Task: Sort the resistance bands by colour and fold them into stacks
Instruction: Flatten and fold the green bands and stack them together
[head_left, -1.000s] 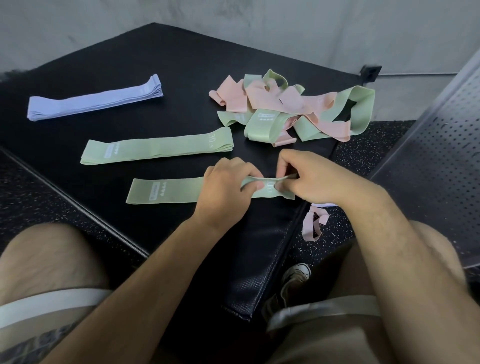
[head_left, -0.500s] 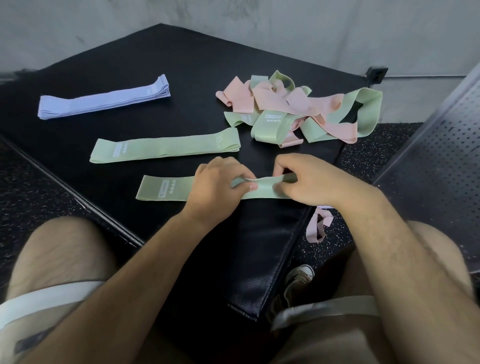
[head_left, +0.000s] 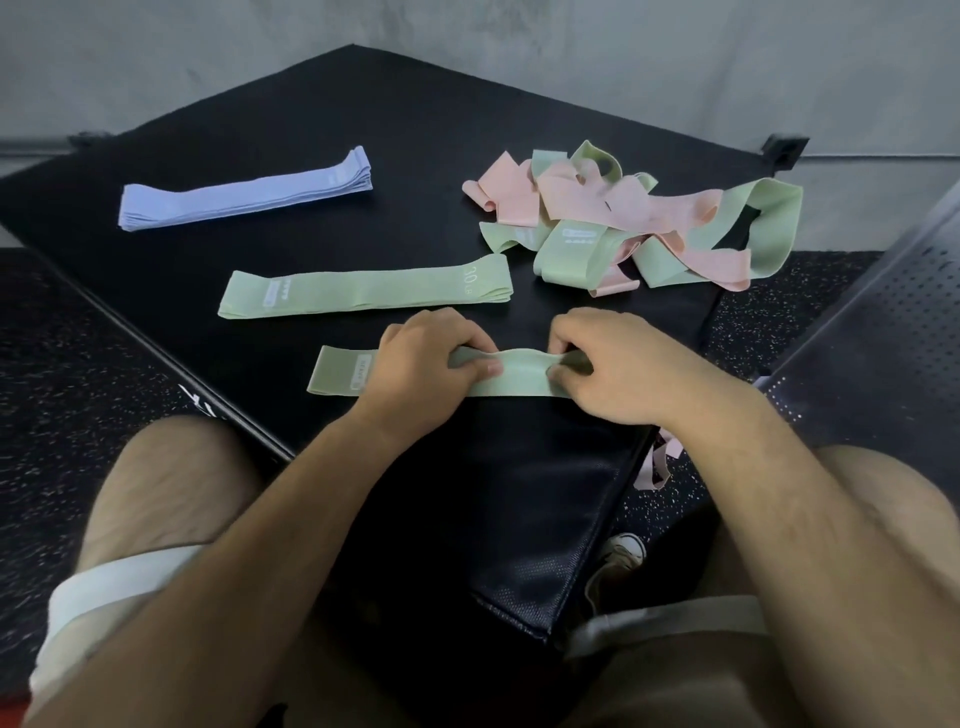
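Green resistance band (head_left: 522, 376) lay flat near the worktop (head_left: 291, 124) front edge. Left hand (head_left: 418, 364) and right hand (head_left: 621, 366) both pinched it, fingers (head_left: 483, 369) curled on fabric. Likely light, soft, floppy, stretchy; best pinched at the ends.

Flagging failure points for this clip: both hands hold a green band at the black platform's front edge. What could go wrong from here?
1. The green band, pinched by the left hand and right hand, lies at the platform edge; let go loosely, it may slip off, where a pink band already lies on the floor.
2. The tangled pile mixes green and pink loops; pulling one green could drag pink ones along.
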